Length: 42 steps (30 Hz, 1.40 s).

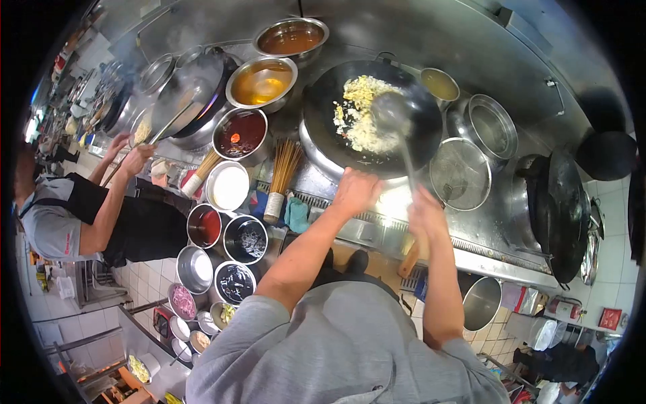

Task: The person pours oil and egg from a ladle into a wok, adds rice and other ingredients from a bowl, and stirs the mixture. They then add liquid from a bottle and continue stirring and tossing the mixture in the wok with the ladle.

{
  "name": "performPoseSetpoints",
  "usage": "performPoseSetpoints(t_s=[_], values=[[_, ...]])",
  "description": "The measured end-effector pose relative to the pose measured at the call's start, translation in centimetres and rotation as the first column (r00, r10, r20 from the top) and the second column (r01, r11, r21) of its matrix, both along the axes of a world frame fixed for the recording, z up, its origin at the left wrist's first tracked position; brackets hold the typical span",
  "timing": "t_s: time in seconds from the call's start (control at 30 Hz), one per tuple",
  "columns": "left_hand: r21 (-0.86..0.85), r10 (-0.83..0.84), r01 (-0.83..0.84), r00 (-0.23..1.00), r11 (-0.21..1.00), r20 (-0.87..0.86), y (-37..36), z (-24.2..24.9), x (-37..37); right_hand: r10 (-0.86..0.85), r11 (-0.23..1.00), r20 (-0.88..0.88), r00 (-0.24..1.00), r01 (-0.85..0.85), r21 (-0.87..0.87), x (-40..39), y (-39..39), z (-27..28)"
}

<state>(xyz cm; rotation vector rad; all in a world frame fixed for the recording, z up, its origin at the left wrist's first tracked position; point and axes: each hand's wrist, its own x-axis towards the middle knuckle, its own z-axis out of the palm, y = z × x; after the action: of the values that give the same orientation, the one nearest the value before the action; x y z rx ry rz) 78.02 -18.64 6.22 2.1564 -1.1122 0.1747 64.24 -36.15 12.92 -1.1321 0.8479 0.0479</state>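
Note:
Fried rice with yellow egg (pixel 369 101) lies in a large black wok (pixel 330 77) on the stove in front of me. At the wok's near rim, my left hand (pixel 358 192) is closed on its edge; the fingertips are hidden. My right hand (pixel 427 217), smeared by motion, is wrapped round the handle of a ladle (pixel 391 113). The blurred ladle bowl is over the right part of the rice, inside the wok. The ladle's wooden handle end (pixel 408 259) sticks out below my right hand.
Left of the wok stand bowls of yellow oil (pixel 262 84) and dark red sauce (pixel 241 133), plus a bamboo brush (pixel 282 172). A wire strainer (pixel 460 174) lies to the right, near stacked woks (pixel 568 215). A co-worker (pixel 101 215) handles another wok at left.

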Motion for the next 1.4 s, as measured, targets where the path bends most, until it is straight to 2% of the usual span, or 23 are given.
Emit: performPoseSetpoints(t_s=[0.07, 0.1, 0.2, 0.27, 0.3, 0.4, 0.5, 0.6, 0.63, 0.73, 0.77, 0.87, 0.93, 1.0, 1.03, 1.07, 1.1, 1.17, 1.23, 1.27, 1.33, 1.37, 1.4], values=[[0.031, 0.002, -0.002, 1.000, 1.000, -0.010, 0.2, 0.3, -0.1, 0.087, 0.988, -0.004, 0.996, -0.087, -0.129, 2.7, 0.5, -0.7], [0.026, -0.002, 0.002, 1.000, 1.000, -0.004, 0.2, 0.1, -0.4, 0.151, 0.937, -0.047, 0.987, -0.158, -0.313, 2.6, 1.2, 0.6], [-0.008, 0.013, -0.012, 1.000, 1.000, 0.019, 0.0, -0.5, 0.2, 0.236, 0.928, -0.020, 0.972, -0.231, -0.293, -3.3, 1.6, 3.8], [-0.027, 0.028, -0.027, 1.000, 0.999, 0.010, 0.1, -0.5, -0.1, 0.167, 0.986, 0.016, 0.986, -0.167, 0.000, -4.7, 1.4, 3.2], [0.062, 0.008, -0.002, 0.996, 0.998, -0.091, 0.2, 0.4, -0.2, 0.119, 0.981, 0.025, 0.993, -0.121, 0.151, -5.0, 1.4, 2.7], [-0.006, 0.018, -0.018, 1.000, 1.000, -0.009, -0.1, -0.3, -0.2, 0.119, 0.991, 0.008, 0.993, -0.119, -0.067, 1.1, 0.7, -1.4], [-0.008, 0.014, -0.014, 1.000, 1.000, -0.011, 0.0, -0.4, -0.1, 0.124, 0.952, -0.049, 0.991, -0.133, -0.276, 3.3, -1.2, 1.8], [-0.012, 0.036, -0.036, 0.999, 0.999, 0.000, -0.1, -0.6, -0.2, 0.102, 0.969, 0.036, 0.994, -0.091, -0.230, 4.5, -4.4, -0.6], [-0.015, 0.025, -0.026, 1.000, 1.000, -0.007, -0.1, -0.6, -0.2, 0.022, 0.998, 0.049, 0.999, -0.019, -0.065, 5.6, -4.5, -0.7], [0.006, 0.013, -0.013, 0.999, 1.000, -0.049, -0.1, -0.2, -0.2, 0.034, 0.995, 0.056, 0.998, -0.028, -0.091, 7.9, -3.1, 0.3], [0.012, 0.018, -0.018, 0.999, 1.000, -0.043, 0.0, -0.2, -0.5, 0.123, 0.924, -0.024, 0.992, -0.123, -0.361, 7.6, -2.4, 1.2], [-0.002, 0.040, -0.040, 0.999, 0.999, -0.006, -0.2, -0.3, 0.2, 0.167, 0.937, -0.018, 0.986, -0.164, -0.307, 5.2, -1.9, 2.6], [-0.016, 0.029, -0.029, 1.000, 0.999, 0.006, -0.2, -0.4, -0.1, 0.134, 0.989, 0.068, 0.989, -0.129, -0.071, 6.3, -2.5, 0.6], [0.010, 0.021, -0.021, 1.000, 1.000, -0.019, -0.2, -0.2, -0.2, 0.050, 0.977, 0.128, 0.990, -0.075, 0.201, 8.7, -2.5, -0.1], [0.021, 0.022, -0.021, 1.000, 1.000, -0.021, -0.2, -0.2, -0.2, 0.142, 0.988, 0.093, 0.986, -0.135, -0.077, 9.1, -1.5, -0.2], [0.033, 0.023, -0.023, 0.999, 0.999, -0.022, -0.1, -0.1, -0.2, 0.235, 0.905, 0.046, 0.971, -0.202, -0.376, 9.2, -0.9, 0.0], [0.038, 0.023, -0.022, 0.999, 0.999, -0.023, -0.1, -0.1, -0.3, 0.309, 0.730, -0.031, 0.951, -0.257, -0.634, 9.0, -0.4, -0.1], [0.047, 0.028, -0.026, 0.999, 0.999, -0.026, -0.1, -0.1, -0.3, 0.334, 0.679, -0.059, 0.941, -0.284, -0.678, 9.0, 0.1, -0.1], [0.050, 0.040, -0.039, 0.999, 0.998, -0.021, -0.2, -0.1, -0.2, 0.243, 0.939, 0.049, 0.969, -0.222, -0.262, 9.1, 0.1, -0.7], [0.053, 0.045, -0.044, 0.999, 0.998, -0.022, -0.2, -0.2, -0.4, 0.178, 0.984, 0.079, 0.981, -0.177, -0.020, 8.9, 0.0, -1.0], [0.042, 0.026, -0.025, 0.999, 0.999, -0.032, -0.1, 0.1, -0.4, 0.289, 0.883, -0.055, 0.956, -0.288, -0.370, 8.5, -0.2, 1.3], [0.038, 0.015, -0.013, 0.999, 0.999, -0.034, 0.1, 0.3, -0.2, 0.319, 0.783, -0.131, 0.939, -0.339, -0.521, 8.4, -0.3, 2.2], [0.040, 0.019, -0.018, 0.999, 0.999, -0.030, 0.2, 0.1, -0.2, 0.322, 0.585, -0.115, 0.940, -0.292, -0.757, 7.7, -1.8, 0.6]])
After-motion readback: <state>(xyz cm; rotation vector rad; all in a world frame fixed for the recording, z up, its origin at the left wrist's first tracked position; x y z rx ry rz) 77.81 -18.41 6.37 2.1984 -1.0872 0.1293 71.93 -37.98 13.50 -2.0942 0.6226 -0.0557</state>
